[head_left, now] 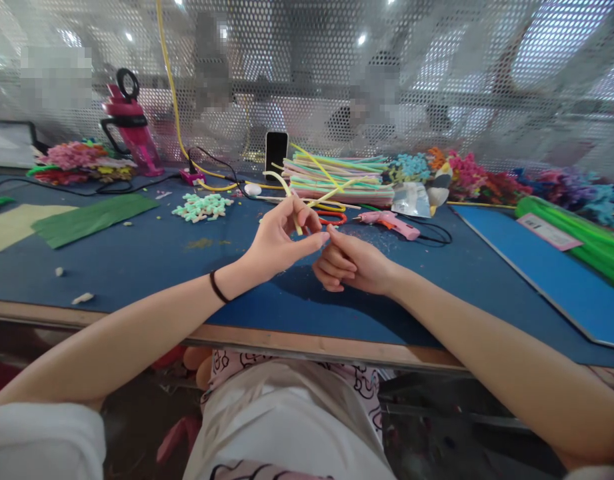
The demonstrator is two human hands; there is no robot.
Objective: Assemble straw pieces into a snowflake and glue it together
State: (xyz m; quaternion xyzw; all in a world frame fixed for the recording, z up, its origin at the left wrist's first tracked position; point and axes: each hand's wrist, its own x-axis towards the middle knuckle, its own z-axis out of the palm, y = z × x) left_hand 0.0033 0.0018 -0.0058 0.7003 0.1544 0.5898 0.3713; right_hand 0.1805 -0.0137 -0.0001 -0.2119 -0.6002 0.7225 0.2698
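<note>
Just above a blue bench point(137, 267), two bare hands meet on a pale yellow stem point(281, 180).
From left: a pink bottle point(131, 133) and a green sheet point(94, 217) lie well back. The left hand point(279, 243) is raised with the wrist bent, its fingers clamped on the stem, which arcs up and back to the left. The right hand point(354, 267) sits lower, just to its right, fingers curled in and forefinger touching the left fingertips. Whether it grips the stem is unclear. A glue gun point(389, 223) lies behind.
</note>
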